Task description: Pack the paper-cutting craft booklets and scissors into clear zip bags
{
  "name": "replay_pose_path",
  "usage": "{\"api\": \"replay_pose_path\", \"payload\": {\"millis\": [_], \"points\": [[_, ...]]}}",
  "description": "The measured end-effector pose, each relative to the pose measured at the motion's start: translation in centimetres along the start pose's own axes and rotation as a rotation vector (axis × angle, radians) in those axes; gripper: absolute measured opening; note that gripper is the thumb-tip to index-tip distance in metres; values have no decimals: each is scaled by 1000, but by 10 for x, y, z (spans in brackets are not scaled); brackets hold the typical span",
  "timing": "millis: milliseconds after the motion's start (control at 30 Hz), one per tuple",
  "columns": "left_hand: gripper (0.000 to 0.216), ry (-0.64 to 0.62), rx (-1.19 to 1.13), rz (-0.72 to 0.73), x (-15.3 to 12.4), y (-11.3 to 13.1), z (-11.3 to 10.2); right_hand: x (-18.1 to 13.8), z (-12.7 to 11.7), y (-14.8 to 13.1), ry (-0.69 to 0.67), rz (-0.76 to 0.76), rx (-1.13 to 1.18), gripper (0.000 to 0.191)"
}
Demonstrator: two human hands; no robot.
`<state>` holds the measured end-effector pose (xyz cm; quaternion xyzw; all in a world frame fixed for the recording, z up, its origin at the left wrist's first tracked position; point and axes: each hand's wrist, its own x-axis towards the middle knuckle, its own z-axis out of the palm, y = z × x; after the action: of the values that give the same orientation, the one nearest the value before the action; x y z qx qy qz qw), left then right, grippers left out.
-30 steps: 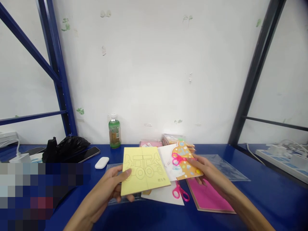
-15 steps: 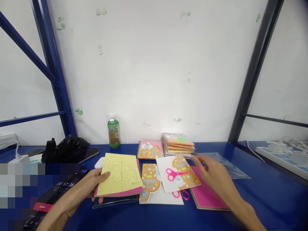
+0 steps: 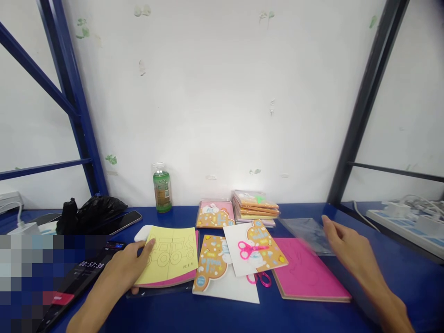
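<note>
My left hand (image 3: 133, 263) grips the left side of a paper pad (image 3: 169, 254), thumb on its yellow top sheet with a line-drawn tractor. Pink paper shows beneath the yellow, and a clear plastic edge lies under the pad. My right hand (image 3: 343, 243) is over the right edge of a clear plastic bag (image 3: 301, 229), fingers drawn together against it. Below that lies a pink pad (image 3: 312, 273). In the middle are two white-and-orange printed cards, a front card (image 3: 211, 268) and a rear card (image 3: 263, 245) with pink scissors (image 3: 248, 249) on it. More pink scissor handles (image 3: 260, 279) poke out below.
Behind stand a stack of packaged pads (image 3: 256, 208), another packaged pad (image 3: 215, 215) and a green-capped-looking drink bottle (image 3: 162, 189). A black plastic bag (image 3: 92, 215) and phones, one phone (image 3: 83, 273) showing a timer, lie left. A power strip (image 3: 405, 219) sits right.
My right hand has moved right, from beside the cards to the clear bag's right edge. The left hand and its pad have shifted slightly left and lower. The front card has turned a little.
</note>
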<state>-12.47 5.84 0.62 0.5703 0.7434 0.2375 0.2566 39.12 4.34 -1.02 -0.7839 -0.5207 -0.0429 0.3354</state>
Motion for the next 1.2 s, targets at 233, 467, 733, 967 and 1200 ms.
{"api": "replay_pose_path", "payload": {"millis": [233, 467, 733, 967, 1200], "points": [[76, 53, 141, -23, 7, -1, 6, 20, 22, 46, -173, -47, -55, 55], [67, 14, 148, 0, 10, -2, 8, 17, 31, 48, -285, -143, -53, 46], [67, 25, 148, 0, 8, -1, 9, 20, 36, 53, -307, -140, -86, 42], [72, 41, 166, 4, 10, -2, 9, 22, 39, 56, -323, -128, -109, 44], [78, 74, 189, -71, 17, -4, 13, 22, 41, 58, -331, -123, -120, 45]]}}
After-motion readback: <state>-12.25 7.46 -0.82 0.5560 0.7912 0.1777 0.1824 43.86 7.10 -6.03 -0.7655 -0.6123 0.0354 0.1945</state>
